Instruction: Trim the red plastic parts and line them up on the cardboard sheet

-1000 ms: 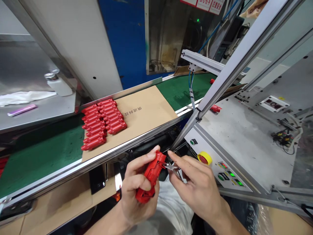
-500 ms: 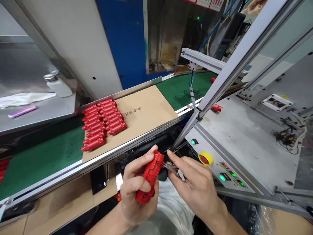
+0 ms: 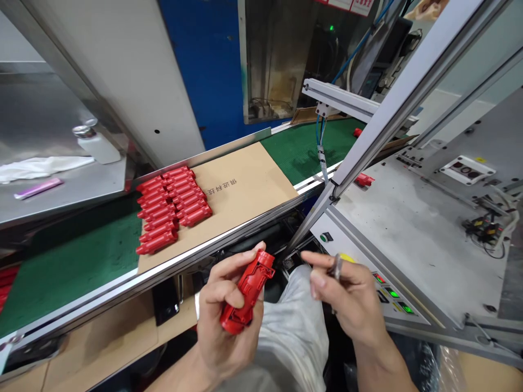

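One crumpled white cloth (image 3: 41, 170), a purple strip (image 3: 38, 188) and a white bottle with a metal cap (image 3: 97, 146) are being kept on a steel bench (image 3: 49, 209) at far left, while two columns of red plastic parts (image 3: 174, 207) are being held on a cardboard sheet (image 3: 245, 188) atop a green conveyor belt (image 3: 77, 267). Just below the belt's steel rail, one larger red plastic part (image 3: 249, 291) is being gripped in the left hand (image 3: 216, 326), its body being wrapped by curled fingers and thumb, with its ribbed end projecting above them. It is being judged light and stiff, a hollow moulding unlikely to bend, though its smooth flanks may prove slippery, so the middle of the body is being taken as the surest hold. At right, the right hand (image 3: 351, 288) is being held apart from it, a narrow metal piece (image 3: 337, 267) showing at the fingers; whether that piece is being gripped cannot be told. A yellow button ring (image 3: 347, 257) and a control panel (image 3: 392, 294) are being partly hidden behind that hand.
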A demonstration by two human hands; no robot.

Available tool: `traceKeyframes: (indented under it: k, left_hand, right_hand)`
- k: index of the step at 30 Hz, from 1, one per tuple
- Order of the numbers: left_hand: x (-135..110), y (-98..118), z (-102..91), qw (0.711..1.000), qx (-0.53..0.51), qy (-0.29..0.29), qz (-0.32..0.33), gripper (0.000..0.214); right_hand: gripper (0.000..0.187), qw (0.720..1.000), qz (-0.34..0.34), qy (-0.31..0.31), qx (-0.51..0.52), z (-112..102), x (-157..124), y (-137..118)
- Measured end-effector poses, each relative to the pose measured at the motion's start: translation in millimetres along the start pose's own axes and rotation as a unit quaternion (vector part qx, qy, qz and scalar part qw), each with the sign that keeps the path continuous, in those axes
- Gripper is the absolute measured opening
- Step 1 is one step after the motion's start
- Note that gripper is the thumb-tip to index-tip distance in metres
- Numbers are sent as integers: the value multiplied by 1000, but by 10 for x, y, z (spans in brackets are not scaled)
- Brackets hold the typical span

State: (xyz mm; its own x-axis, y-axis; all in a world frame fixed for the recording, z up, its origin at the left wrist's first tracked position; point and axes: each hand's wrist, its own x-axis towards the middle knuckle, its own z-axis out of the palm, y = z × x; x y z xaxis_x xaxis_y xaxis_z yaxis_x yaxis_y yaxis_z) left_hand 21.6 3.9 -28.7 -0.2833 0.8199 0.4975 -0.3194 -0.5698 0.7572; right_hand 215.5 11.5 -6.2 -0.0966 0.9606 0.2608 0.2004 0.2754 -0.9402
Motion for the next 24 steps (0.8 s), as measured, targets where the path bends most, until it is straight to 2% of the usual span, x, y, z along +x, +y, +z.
traceKeyframes:
  k: [3, 6, 9, 14, 24]
  left_hand:
    - [14, 2, 13, 1000, 8, -5, 3, 37]
    - [-4, -8, 19, 1000, 21, -12, 6, 37]
    - [-41, -28, 13, 999, 48, -19, 11, 35]
    - [-90, -54, 3, 998, 51, -22, 17, 33]
    - [-66, -38, 8, 991, 110, -37, 62, 38]
  right_hand:
    - [40, 991, -50, 33, -119, -42, 3, -42]
    - [49, 964, -155, 9, -216, 16, 15, -91]
    - [53, 937, -215, 3, -276, 72, 28, -115]
    - [54, 907, -235, -8, -348, 66, 35, -128]
    - [56, 902, -243, -22, -355, 65, 29, -117]
